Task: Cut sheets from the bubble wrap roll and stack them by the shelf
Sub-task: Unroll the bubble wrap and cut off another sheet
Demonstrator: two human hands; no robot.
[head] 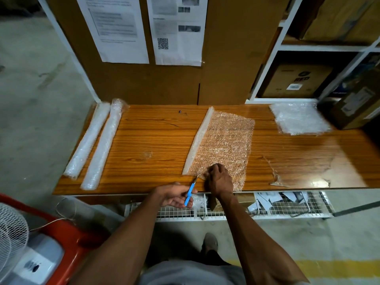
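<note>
Bubble wrap roll [198,140] lies partly unrolled near the front edge of the worktop [156,138], right hand [219,178] pressing the sheet with curled fingers while left hand [174,195] grips the blue cutter [190,192], which should slide straight beside the roll.

My cutter's handle [189,194] is bright blue; the table [156,140] is orange-brown woodgrain; the bubble wrap [224,145] is clear.

Printed papers [115,27] hang on brown cardboard [224,58] (one bears a QR code), a white fan [11,233] lower left.
</note>
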